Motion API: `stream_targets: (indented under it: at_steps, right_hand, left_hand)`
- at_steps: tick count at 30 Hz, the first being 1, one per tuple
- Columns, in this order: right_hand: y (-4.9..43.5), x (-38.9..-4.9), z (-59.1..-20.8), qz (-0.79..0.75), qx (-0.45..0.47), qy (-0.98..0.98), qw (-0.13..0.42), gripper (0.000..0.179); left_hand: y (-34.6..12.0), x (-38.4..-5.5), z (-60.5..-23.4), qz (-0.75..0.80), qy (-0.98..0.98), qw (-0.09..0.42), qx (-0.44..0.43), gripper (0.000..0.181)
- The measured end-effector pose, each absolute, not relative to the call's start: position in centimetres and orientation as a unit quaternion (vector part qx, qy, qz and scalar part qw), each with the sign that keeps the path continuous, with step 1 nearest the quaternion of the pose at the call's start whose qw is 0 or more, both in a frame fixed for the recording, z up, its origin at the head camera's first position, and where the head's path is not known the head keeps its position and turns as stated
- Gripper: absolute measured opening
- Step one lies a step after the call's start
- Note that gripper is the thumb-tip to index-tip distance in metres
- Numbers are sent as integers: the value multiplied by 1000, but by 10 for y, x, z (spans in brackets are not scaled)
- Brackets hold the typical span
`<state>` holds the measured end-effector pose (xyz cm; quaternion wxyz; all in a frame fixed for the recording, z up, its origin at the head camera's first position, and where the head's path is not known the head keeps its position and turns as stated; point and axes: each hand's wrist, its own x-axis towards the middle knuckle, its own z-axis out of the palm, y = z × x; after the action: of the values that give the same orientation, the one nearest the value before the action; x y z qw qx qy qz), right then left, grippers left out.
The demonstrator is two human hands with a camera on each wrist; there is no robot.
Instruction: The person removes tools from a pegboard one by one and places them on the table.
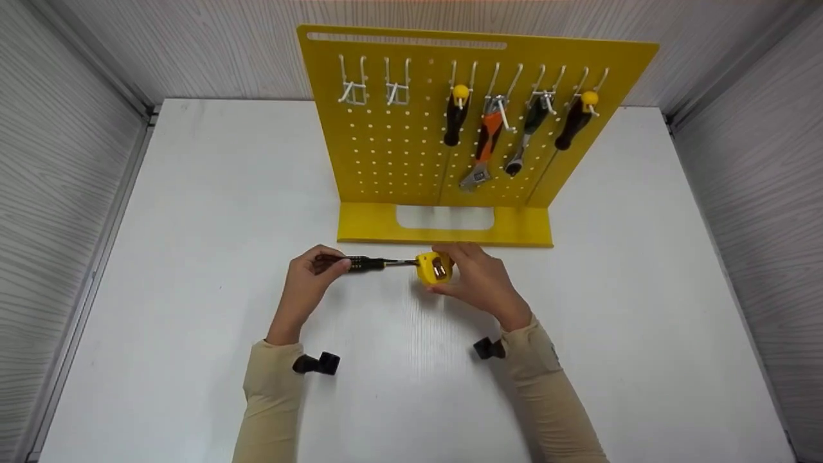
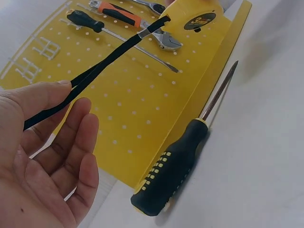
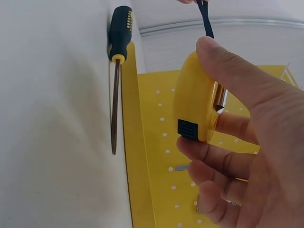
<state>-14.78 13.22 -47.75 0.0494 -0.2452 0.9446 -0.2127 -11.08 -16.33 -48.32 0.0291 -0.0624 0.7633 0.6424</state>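
My right hand (image 1: 481, 278) grips a yellow tape measure (image 1: 424, 270) between thumb and fingers, just in front of the pegboard's base. From the tape measure (image 3: 190, 90) a black wrist strap (image 2: 107, 61) runs across to my left hand (image 1: 303, 283), which pinches its loop between thumb and forefinger. In the left wrist view the strap is pulled fairly straight. Below it a screwdriver (image 2: 173, 164) with a black and yellow handle lies on the table along the base, touched by neither hand. In the head view strap and screwdriver overlap.
A yellow pegboard (image 1: 386, 154) stands at the back. On its right-hand hooks hang two screwdrivers, an adjustable wrench (image 1: 488, 138) and a ratchet-like tool (image 1: 533, 122). Two hooks (image 1: 397, 93) at the upper left hold nothing. Walls border the white table (image 1: 193, 225).
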Motion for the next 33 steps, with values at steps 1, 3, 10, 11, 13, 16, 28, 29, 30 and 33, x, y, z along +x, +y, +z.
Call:
stream_targets:
  at_steps: [1,3,10,11,13,16,28,29,30,33]
  right_hand:
    - [133,-147,-478,-206,-245,946,50,71]
    - [133,-146,-480,-193,-244,949,54,70]
    - [131,-144,-486,-194,-227,951,86,69]
    - [131,-144,-487,-196,-225,950,89,69]
    - [131,-143,-488,-194,-223,951,92,69]
    - [132,-143,-490,-182,-226,953,85,69]
    - [134,-140,-495,-175,-212,956,105,69]
    - [134,-140,-495,-177,-210,955,109,69]
    - [134,-140,-495,-178,-208,955,113,69]
    - [134,-141,-496,-178,-205,955,122,68]
  left_hand:
    - [-163,-110,-485,642,763,31,-66,22]
    - [-164,-108,-489,643,762,32,-72,22]
    - [-168,-101,-502,648,754,41,-101,24]
    - [-169,-100,-503,647,753,44,-109,24]
    - [-170,-98,-506,646,752,51,-122,24]
    - [-170,-97,-511,643,752,56,-132,22]
    - [-172,-96,-528,561,810,36,-165,16]
    - [-172,-96,-529,560,810,38,-168,16]
    - [-172,-96,-530,560,810,39,-171,16]
    - [-172,-96,-532,561,807,41,-178,15]
